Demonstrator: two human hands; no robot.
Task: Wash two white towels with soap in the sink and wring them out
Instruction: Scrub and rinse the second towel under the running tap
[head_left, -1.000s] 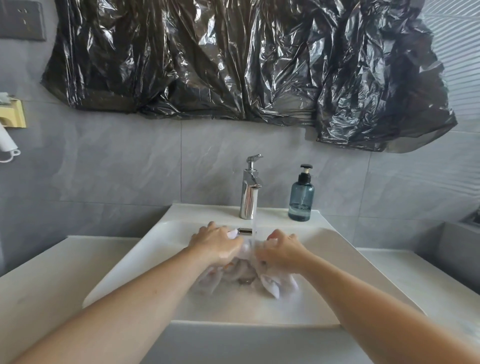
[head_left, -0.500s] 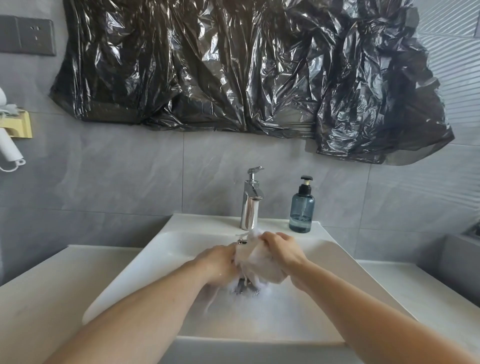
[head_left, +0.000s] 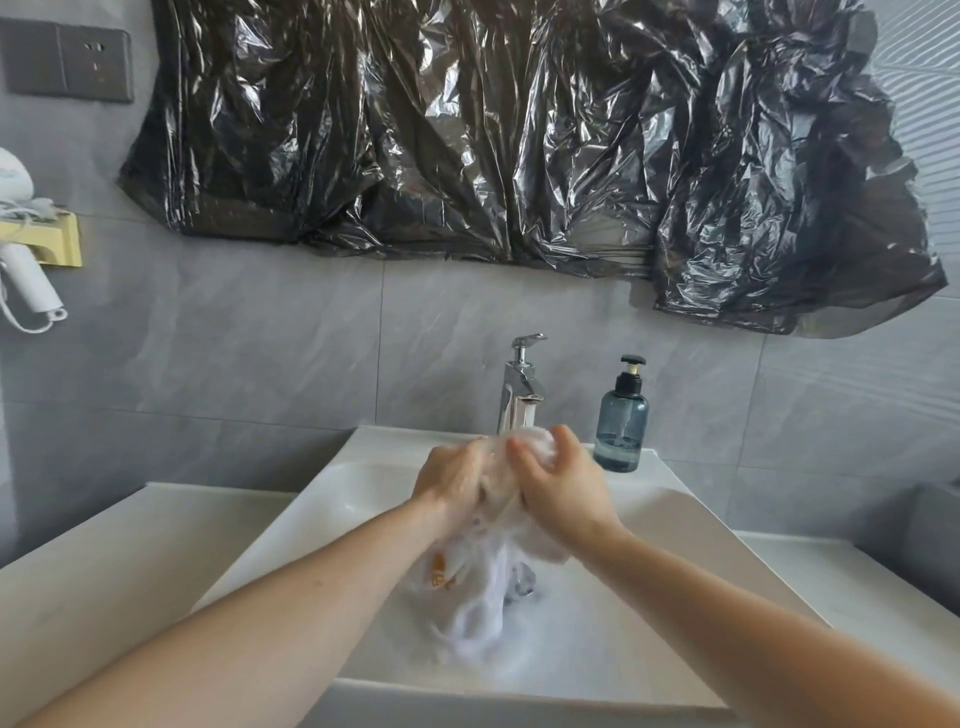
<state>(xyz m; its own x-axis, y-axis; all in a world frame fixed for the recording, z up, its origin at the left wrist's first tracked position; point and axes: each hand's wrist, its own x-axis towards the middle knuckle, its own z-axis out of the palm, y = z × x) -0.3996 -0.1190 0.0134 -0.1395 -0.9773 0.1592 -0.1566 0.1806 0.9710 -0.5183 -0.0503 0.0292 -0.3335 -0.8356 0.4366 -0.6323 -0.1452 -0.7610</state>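
1. Both hands are bunched together over the sink (head_left: 332, 499), just in front of the chrome faucet (head_left: 519, 395); the left hand (head_left: 457, 483) and right hand (head_left: 561, 488) each have a closed grip on the white towel (head_left: 493, 587)
2. The towel hangs from the fists down into the basin, wet and sudsy, its lower end trailing toward the drain
3. I would judge this as scrubbing or an early squeeze of one towel; I cannot make out a second towel, so rinsing, full wringing and the other towel seem left to do
4. The basin holds foam and shallow water around the cloth
5. The blue soap dispenser (head_left: 621, 431) on the sink ledge looks nearly empty
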